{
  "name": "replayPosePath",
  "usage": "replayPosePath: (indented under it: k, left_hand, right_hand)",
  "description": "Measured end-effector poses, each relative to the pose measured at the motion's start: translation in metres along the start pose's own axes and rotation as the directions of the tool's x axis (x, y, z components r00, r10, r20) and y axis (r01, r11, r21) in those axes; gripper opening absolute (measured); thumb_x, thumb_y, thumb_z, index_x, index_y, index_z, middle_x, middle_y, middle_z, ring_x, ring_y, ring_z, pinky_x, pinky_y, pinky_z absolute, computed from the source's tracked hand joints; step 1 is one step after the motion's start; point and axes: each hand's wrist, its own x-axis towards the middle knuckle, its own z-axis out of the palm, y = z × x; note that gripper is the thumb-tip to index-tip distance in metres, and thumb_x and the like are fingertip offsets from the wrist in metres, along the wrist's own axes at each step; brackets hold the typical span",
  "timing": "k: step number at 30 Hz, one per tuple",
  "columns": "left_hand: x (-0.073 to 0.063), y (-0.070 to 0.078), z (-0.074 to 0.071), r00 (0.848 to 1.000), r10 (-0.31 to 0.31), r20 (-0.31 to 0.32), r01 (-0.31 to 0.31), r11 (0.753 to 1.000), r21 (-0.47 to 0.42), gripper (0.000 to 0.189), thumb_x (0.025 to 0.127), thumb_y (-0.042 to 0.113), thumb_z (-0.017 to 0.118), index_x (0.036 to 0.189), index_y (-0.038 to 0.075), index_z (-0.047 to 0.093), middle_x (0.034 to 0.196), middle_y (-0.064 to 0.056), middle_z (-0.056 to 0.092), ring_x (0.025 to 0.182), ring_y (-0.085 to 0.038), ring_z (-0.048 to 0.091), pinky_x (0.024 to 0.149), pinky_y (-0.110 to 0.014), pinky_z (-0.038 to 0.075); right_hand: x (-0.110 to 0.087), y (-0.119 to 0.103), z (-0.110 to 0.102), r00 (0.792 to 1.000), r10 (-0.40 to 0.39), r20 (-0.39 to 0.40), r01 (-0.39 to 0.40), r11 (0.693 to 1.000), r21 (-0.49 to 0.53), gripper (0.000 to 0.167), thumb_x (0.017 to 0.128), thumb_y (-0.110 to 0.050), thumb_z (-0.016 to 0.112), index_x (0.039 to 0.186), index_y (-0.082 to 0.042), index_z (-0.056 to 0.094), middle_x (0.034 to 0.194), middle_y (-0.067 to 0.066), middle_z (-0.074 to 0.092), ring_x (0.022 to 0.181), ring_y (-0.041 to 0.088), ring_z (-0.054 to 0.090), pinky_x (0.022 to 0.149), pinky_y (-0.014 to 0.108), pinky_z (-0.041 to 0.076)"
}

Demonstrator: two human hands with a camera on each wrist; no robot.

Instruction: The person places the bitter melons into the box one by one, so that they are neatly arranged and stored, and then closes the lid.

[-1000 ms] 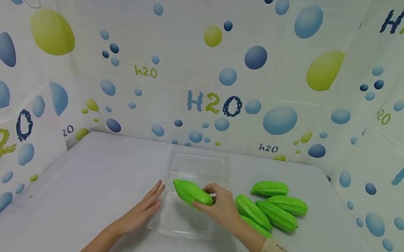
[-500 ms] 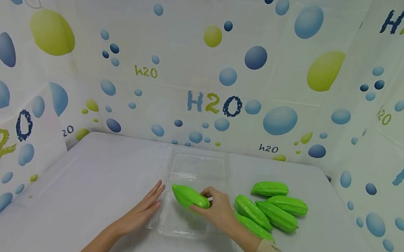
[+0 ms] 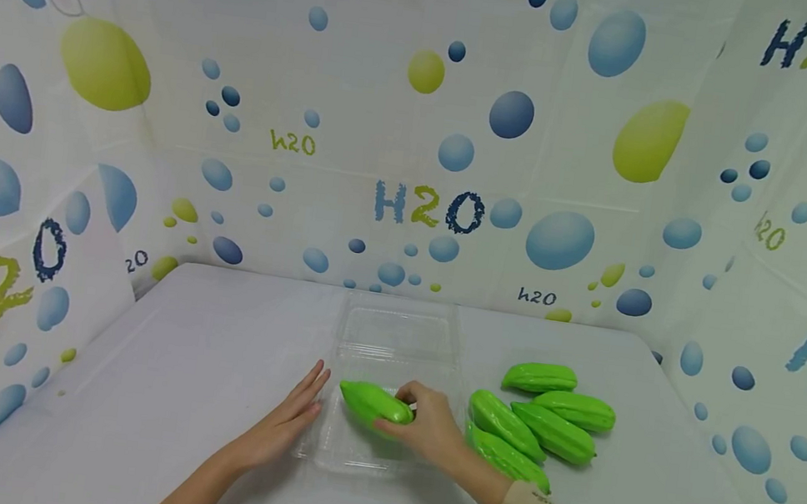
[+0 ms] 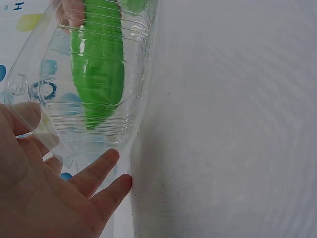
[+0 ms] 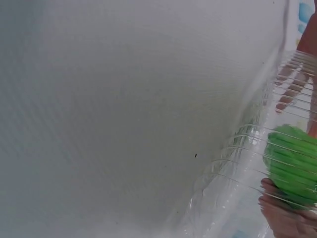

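Note:
My right hand grips a glossy, ridged green bitter melon by its right end, thumb on the near side. It is over or inside the base of a clear plastic clamshell container, pointed end to the left; whether it touches the bottom I cannot tell. My left hand stands at the container's left side, fingers extended. In the left wrist view, the left fingertips are by the container's end wall, and the bitter melon shows through the clear plastic. Through the plastic, the right wrist view shows the bitter melon.
The container's open lid lies flat toward the back. Several more green bitter melons lie grouped to the right of the container on the white table. A patterned H2O curtain stands around the table's back and sides.
My right hand has lowered the bitter melon toward the container's base, moving slightly left and nearer to me. The left hand has stayed in place.

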Motion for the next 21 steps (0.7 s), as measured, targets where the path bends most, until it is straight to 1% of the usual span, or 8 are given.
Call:
replayPosePath:
  k: [11, 17, 21]
  left_hand:
    - [0.001, -0.001, 0.0, 1.0, 0.008, -0.004, -0.008, 1.0, 0.011, 0.051, 0.1, 0.018, 0.035, 0.146, 0.004, 0.017, 0.153, -0.011, 0.001, 0.138, -0.032, -0.001, 0.106, -0.055, 0.006]
    - [0.0, 0.0, 0.0, 1.0, 0.005, 0.0, -0.005, 1.0, -0.002, 0.051, 0.101, 0.02, 0.034, 0.146, 0.005, 0.016, 0.153, -0.01, 0.0, 0.138, -0.032, -0.002, 0.106, -0.055, 0.005]
    - [0.0, 0.001, -0.001, 1.0, 0.001, 0.005, -0.001, 1.0, -0.011, 0.051, 0.101, 0.022, 0.034, 0.146, 0.006, 0.016, 0.153, -0.01, 0.0, 0.138, -0.032, -0.003, 0.106, -0.055, 0.005]
  right_hand:
    - [0.001, 0.0, 0.006, 1.0, 0.01, 0.024, -0.009, 0.998, -0.057, 0.038, 0.073, -0.031, 0.077, 0.092, -0.002, 0.059, 0.087, 0.004, 0.063, 0.078, 0.012, 0.056, 0.065, 0.025, 0.047]
    - [0.002, -0.002, 0.009, 0.999, 0.008, 0.04, -0.004, 0.995, -0.101, 0.04, 0.073, -0.033, 0.077, 0.092, -0.002, 0.058, 0.09, 0.008, 0.064, 0.081, 0.018, 0.059, 0.068, 0.029, 0.049]
    - [0.004, -0.005, 0.012, 0.998, 0.011, 0.057, -0.005, 0.995, -0.097, 0.042, 0.071, -0.033, 0.078, 0.09, -0.002, 0.057, 0.088, 0.01, 0.064, 0.079, 0.02, 0.06, 0.064, 0.028, 0.049]
